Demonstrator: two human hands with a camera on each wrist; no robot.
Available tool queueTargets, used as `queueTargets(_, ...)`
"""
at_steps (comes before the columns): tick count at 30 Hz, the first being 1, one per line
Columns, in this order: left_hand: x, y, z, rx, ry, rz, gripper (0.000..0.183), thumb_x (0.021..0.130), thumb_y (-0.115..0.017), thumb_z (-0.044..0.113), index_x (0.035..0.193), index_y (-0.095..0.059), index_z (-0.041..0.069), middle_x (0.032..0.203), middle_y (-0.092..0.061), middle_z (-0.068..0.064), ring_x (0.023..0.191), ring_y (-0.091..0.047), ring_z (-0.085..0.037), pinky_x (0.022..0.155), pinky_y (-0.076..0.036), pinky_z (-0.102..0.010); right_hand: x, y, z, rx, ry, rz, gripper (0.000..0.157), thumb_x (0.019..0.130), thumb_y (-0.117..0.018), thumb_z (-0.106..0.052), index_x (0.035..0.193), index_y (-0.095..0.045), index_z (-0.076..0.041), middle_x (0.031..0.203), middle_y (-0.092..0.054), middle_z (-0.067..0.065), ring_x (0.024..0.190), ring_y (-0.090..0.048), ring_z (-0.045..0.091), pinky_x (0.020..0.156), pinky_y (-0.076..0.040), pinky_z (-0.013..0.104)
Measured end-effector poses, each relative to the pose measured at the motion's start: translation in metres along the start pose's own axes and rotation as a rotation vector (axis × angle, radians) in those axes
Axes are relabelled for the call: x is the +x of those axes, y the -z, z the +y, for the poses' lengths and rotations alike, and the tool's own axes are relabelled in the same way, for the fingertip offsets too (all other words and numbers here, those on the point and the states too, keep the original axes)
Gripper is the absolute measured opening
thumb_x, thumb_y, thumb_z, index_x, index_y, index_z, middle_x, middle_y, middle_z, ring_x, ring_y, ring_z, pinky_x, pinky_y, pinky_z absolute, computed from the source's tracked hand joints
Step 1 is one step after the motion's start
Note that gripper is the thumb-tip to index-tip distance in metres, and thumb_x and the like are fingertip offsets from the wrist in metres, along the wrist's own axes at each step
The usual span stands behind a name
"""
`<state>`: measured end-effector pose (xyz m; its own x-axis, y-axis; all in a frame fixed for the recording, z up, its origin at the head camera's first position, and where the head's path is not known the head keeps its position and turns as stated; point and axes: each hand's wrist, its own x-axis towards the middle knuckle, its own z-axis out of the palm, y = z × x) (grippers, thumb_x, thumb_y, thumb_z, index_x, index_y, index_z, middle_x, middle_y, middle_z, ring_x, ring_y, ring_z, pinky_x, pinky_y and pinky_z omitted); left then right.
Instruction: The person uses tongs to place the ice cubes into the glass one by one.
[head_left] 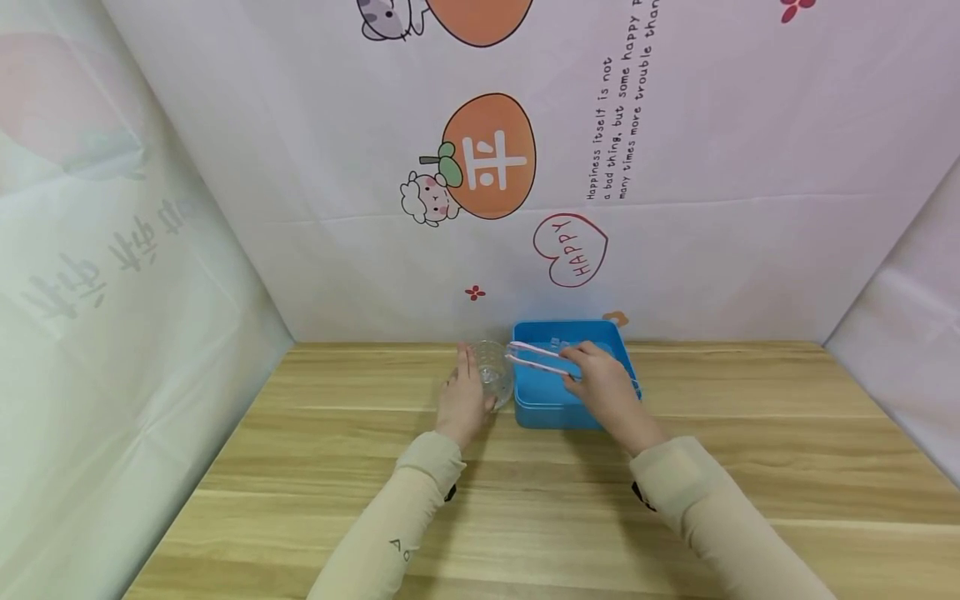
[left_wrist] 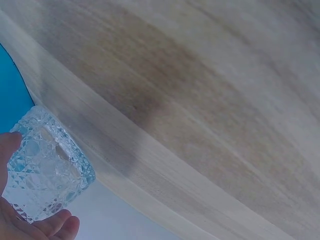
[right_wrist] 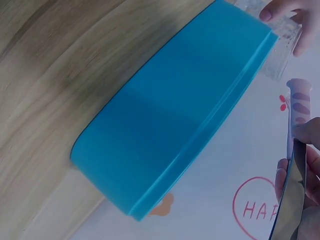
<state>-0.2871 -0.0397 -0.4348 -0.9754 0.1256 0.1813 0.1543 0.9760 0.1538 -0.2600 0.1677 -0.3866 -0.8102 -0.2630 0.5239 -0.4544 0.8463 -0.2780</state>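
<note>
My left hand holds a clear cut-glass cup at its side, on the table just left of a blue box. In the left wrist view, thumb and fingers lie on opposite sides of the faceted glass. My right hand grips a pair of pink tongs over the blue box. The tongs' tips point left, at the cup's rim, with a small clear piece showing there. Small clear cubes lie in the box. In the right wrist view the tongs show a patterned pink tip and metal inner face.
The wooden table carries the cup and box near its back edge. A printed white cloth wall rises right behind them, with more cloth on the left and right sides. The box's wall stands between the right wrist and the cup.
</note>
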Motion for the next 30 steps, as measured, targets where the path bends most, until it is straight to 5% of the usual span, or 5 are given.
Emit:
queueTargets(9, 0.0, 0.0, -0.001, -0.008, 0.008, -0.01, 0.092, 0.088, -0.067, 0.038, 0.151, -0.014, -0.004, 0.161, -0.011, -0.017, 0.123, -0.055, -0.027, 0.095, -0.051, -0.039, 0.002, -0.006, -0.008, 0.002, 0.063, -0.021, 0.028, 0.075, -0.078, -0.006, 0.102, -0.071, 0.0, 0.098, -0.068, 0.013, 0.087, -0.067, 0.026, 0.073, -0.058, 0.037)
queueTargets(30, 0.001, 0.0, -0.001, -0.018, 0.007, -0.008, 0.093, 0.087, -0.068, 0.038, 0.151, -0.014, -0.004, 0.161, -0.01, -0.016, 0.124, -0.054, -0.026, 0.095, -0.05, -0.039, 0.004, -0.013, -0.01, -0.001, 0.064, -0.047, 0.032, 0.075, -0.079, -0.007, 0.105, -0.071, 0.0, 0.098, -0.067, 0.013, 0.085, -0.066, 0.025, 0.071, -0.058, 0.036)
